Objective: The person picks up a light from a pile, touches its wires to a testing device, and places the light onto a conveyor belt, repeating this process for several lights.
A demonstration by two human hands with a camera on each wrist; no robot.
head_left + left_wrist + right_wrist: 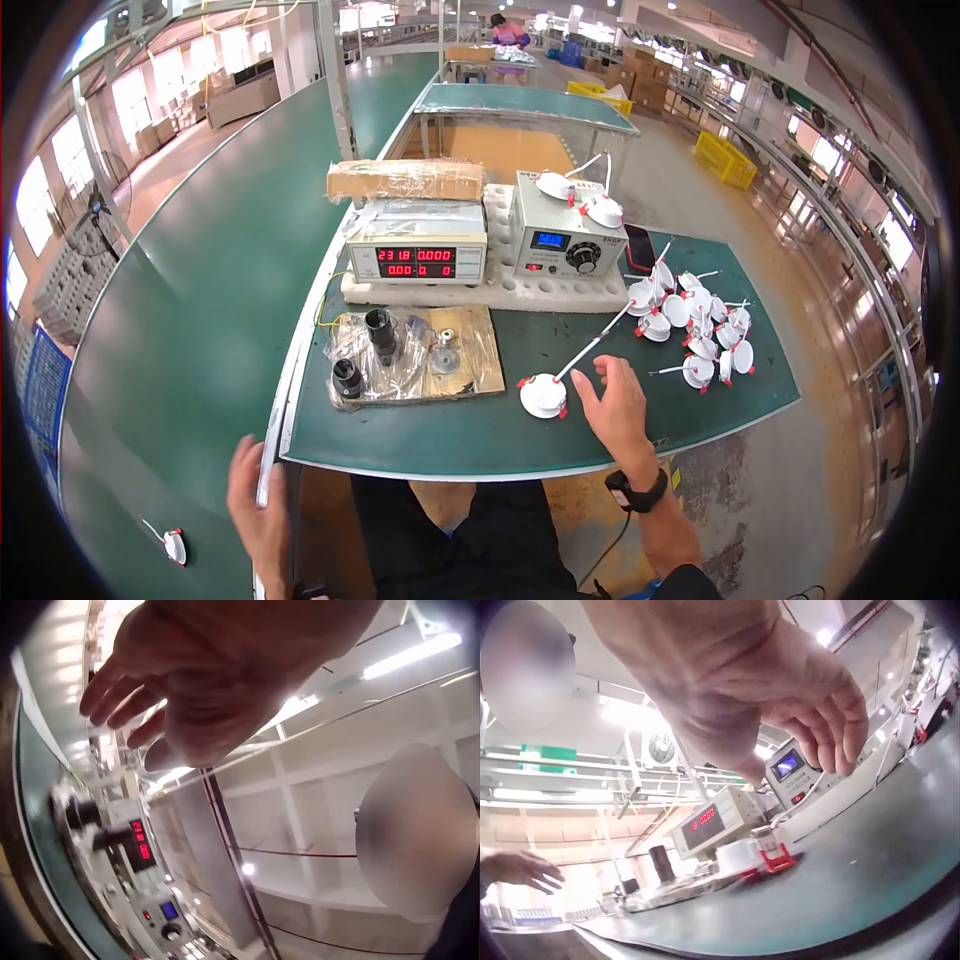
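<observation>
A white round lamp with red clips (543, 396) lies on the green table, its white cable running up toward the pile of similar lamps (702, 325). Just right of it hovers the right hand (612, 405), thumb and fingers apart, holding nothing; in the right wrist view this hand (742, 697) is above the lamp (739, 857). The left hand (260, 510) is at the table's left edge, beside the metal rail, fingers loosely extended and empty. In the left wrist view the left hand (202, 682) shows its palm and spread fingers.
A meter with red digits (418, 262) and a grey box with a dial (570, 245) stand at the back. A board with black sockets (465, 350) lies in front of the meter. Another lamp (175, 546) lies on the green belt at lower left.
</observation>
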